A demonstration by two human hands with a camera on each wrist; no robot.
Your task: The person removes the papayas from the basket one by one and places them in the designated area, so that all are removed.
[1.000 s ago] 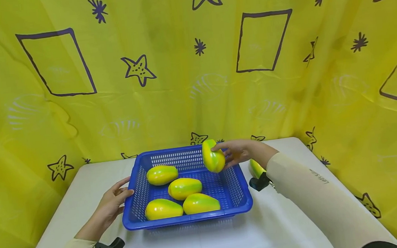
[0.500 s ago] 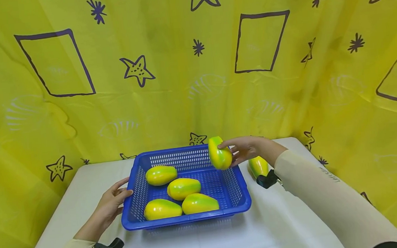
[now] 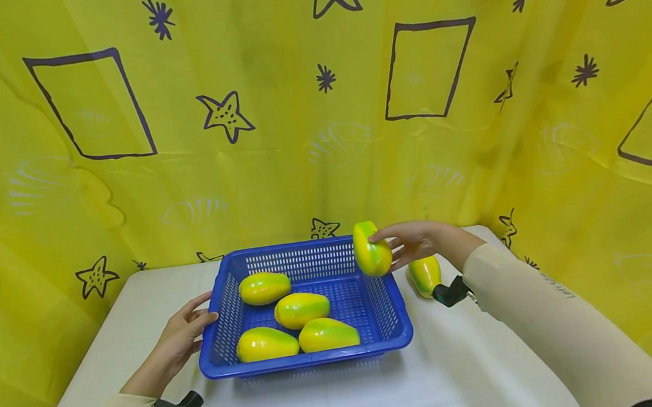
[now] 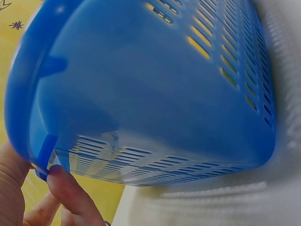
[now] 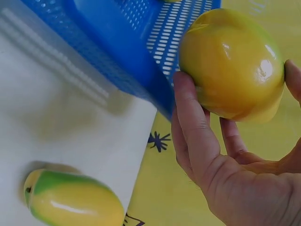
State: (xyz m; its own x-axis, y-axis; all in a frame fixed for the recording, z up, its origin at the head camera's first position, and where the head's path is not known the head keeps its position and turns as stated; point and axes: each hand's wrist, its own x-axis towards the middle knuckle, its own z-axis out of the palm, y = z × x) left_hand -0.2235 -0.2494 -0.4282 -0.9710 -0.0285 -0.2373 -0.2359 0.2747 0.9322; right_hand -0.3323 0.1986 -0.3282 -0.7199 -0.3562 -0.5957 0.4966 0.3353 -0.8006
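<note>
My right hand (image 3: 413, 238) grips the held fruit (image 3: 373, 251), thumb on one side, fingers on the other. Fruit is up at the basket's far right corner, roughly upright; can't tell if it touches the rim. Looks glossy, plump, mostly yellow, green streak down the side, narrower top; orange-yellow rounded end with bright glints in the right wrist view. My left hand (image 3: 183, 332) pinches the left rim of the blue basket (image 3: 310, 359). Inside, all yellow-green: far fruit (image 3: 265, 288) on the left, middle fruit (image 3: 303, 310), near-left fruit (image 3: 267, 344) just beside near-right fruit (image 3: 329, 334). Loose fruit (image 3: 425, 277), green around its stem end, lies right of the basket on the white table (image 3: 446, 374)
</note>
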